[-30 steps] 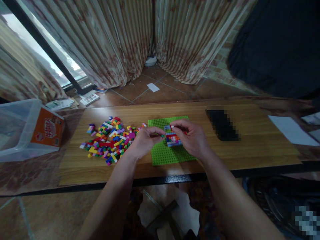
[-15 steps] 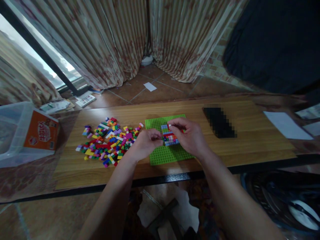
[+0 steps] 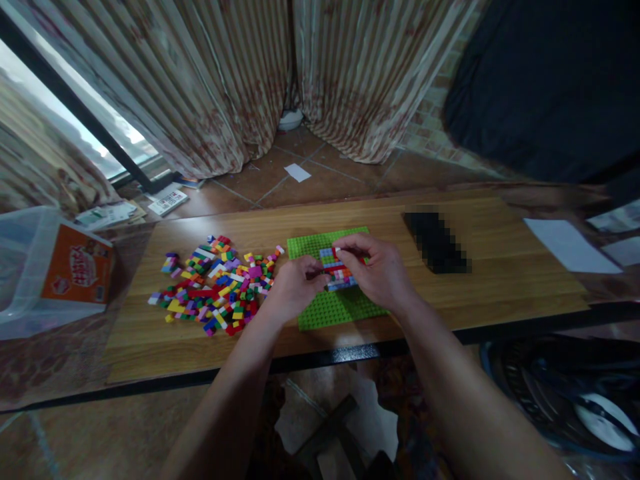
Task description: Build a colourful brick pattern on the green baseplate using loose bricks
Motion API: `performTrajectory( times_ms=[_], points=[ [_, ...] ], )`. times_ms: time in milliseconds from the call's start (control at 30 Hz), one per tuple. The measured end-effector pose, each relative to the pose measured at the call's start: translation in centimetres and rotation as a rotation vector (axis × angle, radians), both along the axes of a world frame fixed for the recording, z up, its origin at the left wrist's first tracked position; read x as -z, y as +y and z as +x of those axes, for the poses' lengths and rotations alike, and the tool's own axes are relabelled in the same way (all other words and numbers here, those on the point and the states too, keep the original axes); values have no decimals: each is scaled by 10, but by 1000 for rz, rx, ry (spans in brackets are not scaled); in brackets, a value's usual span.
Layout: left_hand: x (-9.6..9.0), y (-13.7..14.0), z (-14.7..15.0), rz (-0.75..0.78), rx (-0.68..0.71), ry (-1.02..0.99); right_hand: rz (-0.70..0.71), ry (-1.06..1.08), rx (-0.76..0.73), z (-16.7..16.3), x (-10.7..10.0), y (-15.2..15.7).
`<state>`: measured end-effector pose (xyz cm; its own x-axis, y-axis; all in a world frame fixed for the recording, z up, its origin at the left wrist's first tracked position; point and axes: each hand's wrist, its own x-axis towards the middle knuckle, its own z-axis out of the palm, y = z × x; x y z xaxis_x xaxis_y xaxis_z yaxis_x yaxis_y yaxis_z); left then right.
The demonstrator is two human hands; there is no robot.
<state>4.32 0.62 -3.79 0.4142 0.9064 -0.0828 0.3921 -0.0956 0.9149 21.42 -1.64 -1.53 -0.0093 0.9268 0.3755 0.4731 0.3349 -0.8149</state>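
Note:
A green studded baseplate (image 3: pixel 320 317) lies on the wooden table, with a patch of light blue, red, orange and pink toy bricks (image 3: pixel 345 276) on its middle. My left hand (image 3: pixel 296 285) is at the left side of this patch, thumb and fingers pinched together. Whatever sits between those fingertips is too small to make out. From the right, my right hand (image 3: pixel 379 268) reaches over the patch with fingers curled and thumb and forefinger closed on a small red toy brick at its upper left. The hand hides much of the patch.
Loose toy bricks of many colours (image 3: pixel 215 287) are spread on the table (image 3: pixel 165 357) at the left. A dark pixelated flat object (image 3: pixel 437 243) lies to the right. A clear plastic bin (image 3: pixel 30 267) with an orange label stands past the table's left end.
The left fingertips have shifted slightly at the patch's left edge. My right hand keeps about the same place over the bricks. The whole view has moved a little.

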Motion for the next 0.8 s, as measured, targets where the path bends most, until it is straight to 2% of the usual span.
performTrajectory(
  times_ms=[167,500,800],
  points=[
    [-1,-2,2,7,-32,70,-2,-2,-7,0,-1,0],
    [2,-1,10,-113,-141,-2,-48,-8,3,-1,-4,-1],
    [3,0,2,-228,-85,-140,-110,10,-8,8,0,-2]
  ],
)
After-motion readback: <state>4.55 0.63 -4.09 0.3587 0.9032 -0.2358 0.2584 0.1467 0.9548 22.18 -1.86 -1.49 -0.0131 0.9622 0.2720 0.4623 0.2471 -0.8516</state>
